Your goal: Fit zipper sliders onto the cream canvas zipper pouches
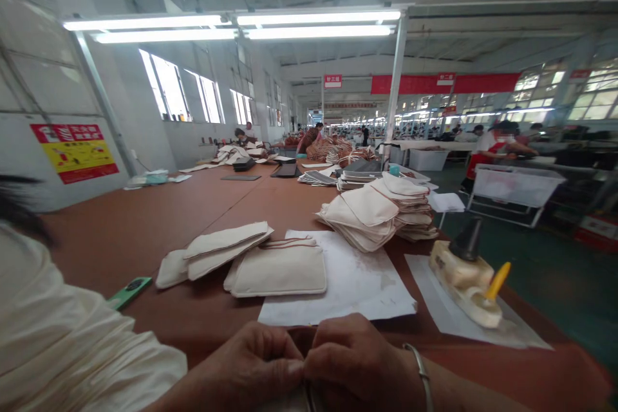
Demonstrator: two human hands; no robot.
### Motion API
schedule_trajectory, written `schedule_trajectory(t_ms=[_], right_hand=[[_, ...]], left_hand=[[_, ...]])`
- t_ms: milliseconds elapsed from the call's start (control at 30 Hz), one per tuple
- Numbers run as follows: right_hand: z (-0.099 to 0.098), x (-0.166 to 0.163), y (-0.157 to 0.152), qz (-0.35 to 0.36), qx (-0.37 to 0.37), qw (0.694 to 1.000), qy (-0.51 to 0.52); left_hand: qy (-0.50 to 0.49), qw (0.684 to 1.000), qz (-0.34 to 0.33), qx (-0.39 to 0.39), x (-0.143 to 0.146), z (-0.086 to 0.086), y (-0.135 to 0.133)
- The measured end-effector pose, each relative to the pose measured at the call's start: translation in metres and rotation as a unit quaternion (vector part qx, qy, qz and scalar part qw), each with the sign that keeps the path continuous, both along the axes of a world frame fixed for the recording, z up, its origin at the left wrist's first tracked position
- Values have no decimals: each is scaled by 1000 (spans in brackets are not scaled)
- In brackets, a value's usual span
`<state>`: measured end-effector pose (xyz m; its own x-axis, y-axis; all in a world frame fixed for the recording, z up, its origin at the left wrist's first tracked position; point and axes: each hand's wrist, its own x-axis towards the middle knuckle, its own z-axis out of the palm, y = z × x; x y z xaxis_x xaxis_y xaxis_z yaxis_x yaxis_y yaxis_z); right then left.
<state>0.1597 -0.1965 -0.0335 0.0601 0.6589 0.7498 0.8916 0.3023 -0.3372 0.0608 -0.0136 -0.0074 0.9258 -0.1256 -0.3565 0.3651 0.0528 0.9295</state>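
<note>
At the bottom edge, my left hand (258, 364) and my right hand (355, 357) meet with fingers pinched together. Between them is a cream fabric piece with a brown edge (299, 403), mostly hidden by the fingers and cut off by the frame. A bangle circles my right wrist. Just beyond my hands lie a white paper sheet (347, 296) and flat, stitched cream fabric pieces (280, 270). More cream pieces (224, 244) overlap to their left.
A tall stack of cream pieces (367, 212) rises behind the paper. At right stand a glue container (463, 290) and a yellow-handled tool (497, 280). A green tool (129, 293) lies by a person's white sleeve (72, 335) on the left. Dark panels (360, 170) are farther back.
</note>
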Motion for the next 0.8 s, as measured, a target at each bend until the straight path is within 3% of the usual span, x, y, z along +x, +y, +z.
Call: schedule_trajectory(t_ms=[100, 167, 300, 500, 667, 800], right_hand=[[10, -4, -6, 21, -10, 999, 22], [21, -4, -13, 37, -55, 992, 106], [38, 0, -21, 66, -164, 930, 322], [43, 2, -16, 141, -254, 852, 437], [43, -11, -12, 170, -229, 871, 400], [32, -16, -11, 184, -204, 866, 418]], left_hand=[[-16, 997, -39, 70, -4, 6, 3], [-44, 987, -60, 146, -8, 13, 3], [-80, 961, -58, 258, -15, 32, -2], [-114, 928, -74, 348, -24, 52, -13], [-134, 931, -65, 334, -32, 54, -16], [-145, 936, -84, 309, -36, 55, -16]])
